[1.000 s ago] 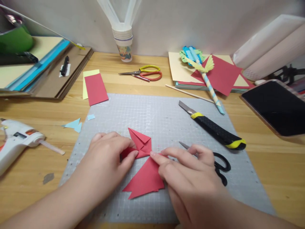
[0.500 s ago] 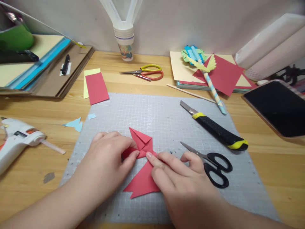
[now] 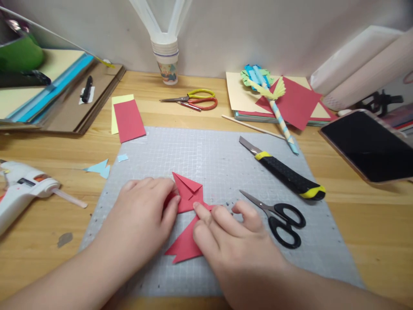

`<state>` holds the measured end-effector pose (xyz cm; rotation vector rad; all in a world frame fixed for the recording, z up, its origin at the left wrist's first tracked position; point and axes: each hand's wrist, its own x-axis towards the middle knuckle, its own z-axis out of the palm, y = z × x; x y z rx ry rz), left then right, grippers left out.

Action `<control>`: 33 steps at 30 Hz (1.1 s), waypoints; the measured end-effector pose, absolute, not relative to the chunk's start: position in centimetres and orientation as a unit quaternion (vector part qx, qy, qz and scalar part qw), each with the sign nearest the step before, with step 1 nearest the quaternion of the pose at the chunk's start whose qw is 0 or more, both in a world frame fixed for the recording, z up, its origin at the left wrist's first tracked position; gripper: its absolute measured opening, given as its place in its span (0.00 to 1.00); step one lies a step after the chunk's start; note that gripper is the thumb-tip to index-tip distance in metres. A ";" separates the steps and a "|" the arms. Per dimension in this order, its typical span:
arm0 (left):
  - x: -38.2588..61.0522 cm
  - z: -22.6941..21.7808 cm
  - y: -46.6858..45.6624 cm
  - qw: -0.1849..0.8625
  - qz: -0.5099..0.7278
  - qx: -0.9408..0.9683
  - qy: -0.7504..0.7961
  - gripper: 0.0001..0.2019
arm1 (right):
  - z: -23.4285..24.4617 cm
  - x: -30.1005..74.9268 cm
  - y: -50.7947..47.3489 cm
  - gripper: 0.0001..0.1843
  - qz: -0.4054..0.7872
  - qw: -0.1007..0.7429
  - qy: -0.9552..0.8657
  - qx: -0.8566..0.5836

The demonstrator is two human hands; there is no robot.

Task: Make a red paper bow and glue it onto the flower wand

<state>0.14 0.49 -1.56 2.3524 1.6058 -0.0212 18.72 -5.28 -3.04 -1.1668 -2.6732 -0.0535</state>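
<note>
A folded red paper piece (image 3: 189, 193) lies on the grey cutting mat (image 3: 209, 155). My left hand (image 3: 142, 215) rests on its left side, fingers curled down and pressing the paper. My right hand (image 3: 232, 241) covers its right part, the forefinger tip pushing along a fold near the middle. Both hands hold the paper flat against the mat. Black-handled scissors (image 3: 280, 219) lie just right of my right hand, apart from it.
A black and yellow utility knife (image 3: 284, 174) lies on the mat's right. Yellow and red scissors (image 3: 196, 99), stacked paper cups (image 3: 167, 64), red and yellow slips (image 3: 127, 118), a glue gun (image 3: 22, 189), a phone (image 3: 371, 146), paper stacks (image 3: 245, 97) and a wooden stick (image 3: 254, 127) surround it.
My right hand has slid left across the red paper, its forefinger moving toward the centre fold. The black scissors, partly hidden before, now lie in full view.
</note>
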 end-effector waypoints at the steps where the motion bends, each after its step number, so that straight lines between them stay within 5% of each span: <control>1: 0.1 -1.5 0.5 0.131 -0.002 0.816 0.563 0.08 | -3.0 18.7 -5.3 0.15 -0.019 0.104 -0.913 -0.393; 15: 2.8 -4.1 -2.3 -0.002 0.129 0.822 0.554 0.16 | -2.6 18.6 -5.9 0.17 -0.023 0.094 -0.917 -0.388; 33: -1.3 -3.4 -3.4 0.002 0.135 0.790 0.598 0.16 | -2.3 18.4 -6.0 0.15 -0.005 0.057 -0.921 -0.386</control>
